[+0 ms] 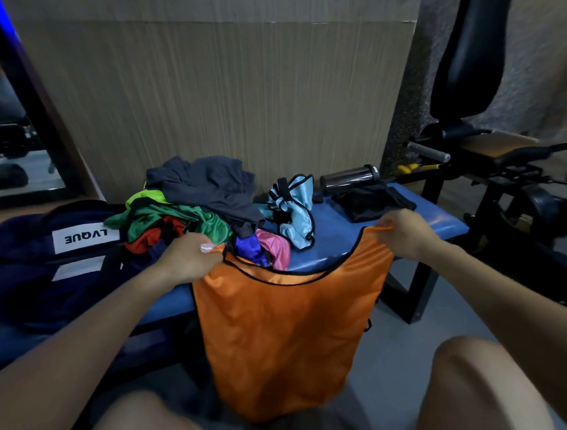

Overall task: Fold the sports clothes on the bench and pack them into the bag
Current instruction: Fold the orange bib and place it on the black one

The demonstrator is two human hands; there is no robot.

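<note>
A dark blue bag (pixel 31 261) with a white label lies at the left end of the blue bench (pixel 336 241). Just beside the bag is a pile of clothes (pixel 189 203): a grey top on top, with green, red, purple and pink things under it. The left hand (pixel 187 257) pinches one shoulder strap of an orange vest (pixel 281 330). The vest hangs down flat in front of the bench, between the person's knees, and it has a thin black edge at the neck. Behind it, on the bench, lies a light blue vest (pixel 295 207), bunched up. The right hand (pixel 404 231) pinches the other shoulder strap. Farther back on the right sit a folded black cloth (pixel 373 200) and a dark bottle (pixel 349 177) lying on its side. A black gym machine (pixel 472 73) stands at the far right.
</note>
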